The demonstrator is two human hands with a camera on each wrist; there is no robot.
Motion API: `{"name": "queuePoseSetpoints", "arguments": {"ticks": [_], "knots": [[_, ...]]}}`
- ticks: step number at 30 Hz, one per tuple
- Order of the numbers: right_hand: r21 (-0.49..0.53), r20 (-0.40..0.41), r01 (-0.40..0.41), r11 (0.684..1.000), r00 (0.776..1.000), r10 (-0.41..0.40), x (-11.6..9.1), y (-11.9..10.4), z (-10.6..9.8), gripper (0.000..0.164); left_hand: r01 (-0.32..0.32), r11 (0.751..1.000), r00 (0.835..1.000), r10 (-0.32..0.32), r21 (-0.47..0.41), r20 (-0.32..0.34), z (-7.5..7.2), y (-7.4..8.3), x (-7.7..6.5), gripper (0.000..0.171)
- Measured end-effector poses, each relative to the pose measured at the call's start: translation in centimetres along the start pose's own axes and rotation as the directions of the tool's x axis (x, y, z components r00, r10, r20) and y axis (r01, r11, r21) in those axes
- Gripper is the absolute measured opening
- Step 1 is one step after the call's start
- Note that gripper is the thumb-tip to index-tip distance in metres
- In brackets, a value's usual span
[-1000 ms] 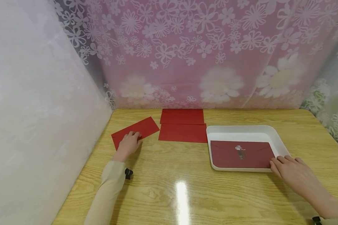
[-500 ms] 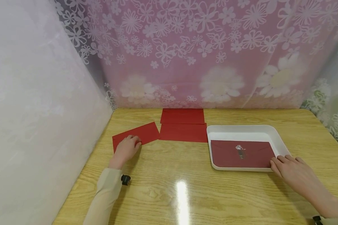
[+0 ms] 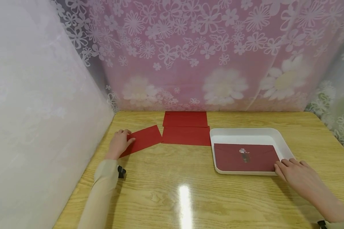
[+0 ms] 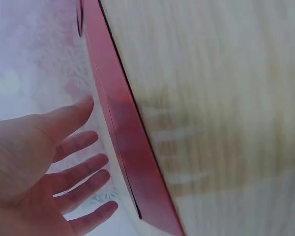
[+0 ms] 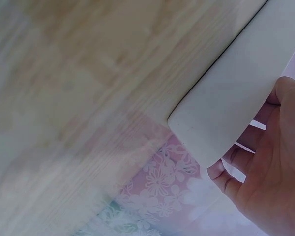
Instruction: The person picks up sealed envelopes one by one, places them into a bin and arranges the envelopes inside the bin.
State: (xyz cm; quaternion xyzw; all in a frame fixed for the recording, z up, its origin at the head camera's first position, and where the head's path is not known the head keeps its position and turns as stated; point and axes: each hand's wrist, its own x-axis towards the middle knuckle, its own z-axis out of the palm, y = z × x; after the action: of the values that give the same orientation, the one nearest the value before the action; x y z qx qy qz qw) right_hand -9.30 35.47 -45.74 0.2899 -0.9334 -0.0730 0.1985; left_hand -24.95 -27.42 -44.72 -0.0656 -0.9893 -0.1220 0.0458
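My left hand [image 3: 118, 143] hovers over the left end of a tilted red envelope [image 3: 146, 138], hiding that end. In the left wrist view the hand's fingers are spread and fairly straight, with nothing held, beside the envelope's edge [image 4: 132, 137]. At the right, my right hand [image 3: 299, 175] grips the near right corner of a white tray [image 3: 250, 131]. In the right wrist view its fingers bend over the tray's rim. A darker maroon envelope [image 3: 229, 159] with a small floral print lies inside the tray, along its front wall.
Two more red envelopes, a far one [image 3: 185, 119] and a nearer one [image 3: 185, 136], lie one behind the other, left of the tray. The wooden table [image 3: 149, 197] ends at a floral curtain [image 3: 183, 63]. Pale sheeting [image 3: 31, 111] hangs at the left.
The tilted red envelope came slightly nearer under my left hand, and its right end swung down. The hand then moved left and away from its middle. My right hand has stayed at the tray.
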Motion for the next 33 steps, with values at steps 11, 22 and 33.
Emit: {"name": "queuePoseSetpoints", "arguments": {"ticks": [11,22,33], "knots": [[-0.007,-0.040,0.007,1.000,0.999,-0.007,0.2,0.2,0.2,0.091,0.040,0.998,0.992,-0.034,-0.044,0.122,0.0,-0.5,0.1,0.065],[-0.014,-0.024,0.017,1.000,1.000,-0.018,0.3,0.6,0.4,0.091,0.112,0.989,0.979,-0.093,-0.096,0.184,-0.2,0.0,-0.2,0.053],[-0.002,-0.035,0.024,1.000,0.999,-0.024,0.8,1.3,0.9,0.087,0.069,0.982,0.993,-0.050,-0.175,0.108,0.2,0.6,-0.6,0.050]]}}
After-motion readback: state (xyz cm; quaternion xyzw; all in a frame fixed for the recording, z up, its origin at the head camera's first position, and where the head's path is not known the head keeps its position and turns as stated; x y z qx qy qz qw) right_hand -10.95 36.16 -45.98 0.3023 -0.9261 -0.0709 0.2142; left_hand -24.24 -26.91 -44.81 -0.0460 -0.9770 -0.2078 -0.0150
